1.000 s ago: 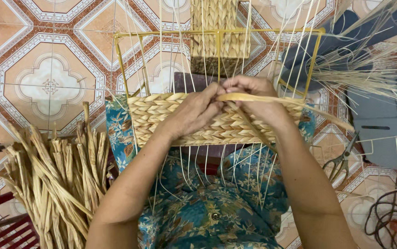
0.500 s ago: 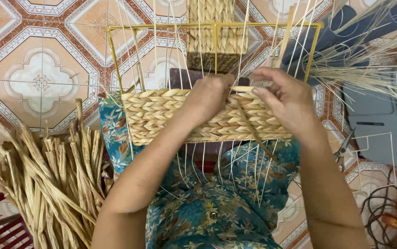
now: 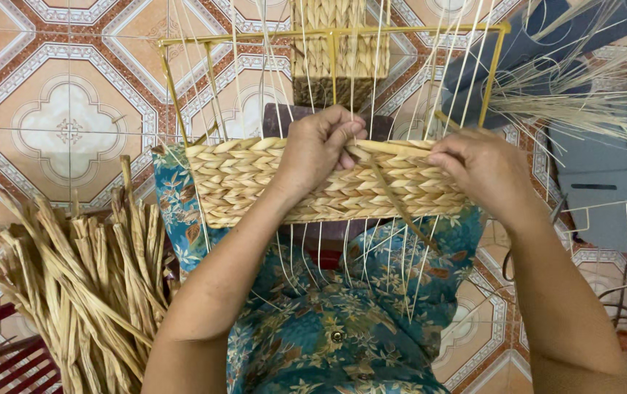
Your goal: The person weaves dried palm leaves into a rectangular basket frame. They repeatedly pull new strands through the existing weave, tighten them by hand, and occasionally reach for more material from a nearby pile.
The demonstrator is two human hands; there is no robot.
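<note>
Both hands had slid apart along the woven basket band (image 3: pixel 328 182); left hand (image 3: pixel 317 149) pinched a straw strand (image 3: pixel 394 193), right hand (image 3: pixel 485 171) gripped the rim; patterned floor tiles (image 3: pixel 65 109) filled upper left.

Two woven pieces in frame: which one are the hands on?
The near woven band on the yellow wire frame; left hand and right hand grip its top edge. The far basket sits untouched.

Bare tiled floor (image 3: pixel 65 131) at left; straw bundle (image 3: pixel 87 292) below, yellow wire frame (image 3: pixel 328 33) and upright strands (image 3: pixel 270 80) ahead.
</note>
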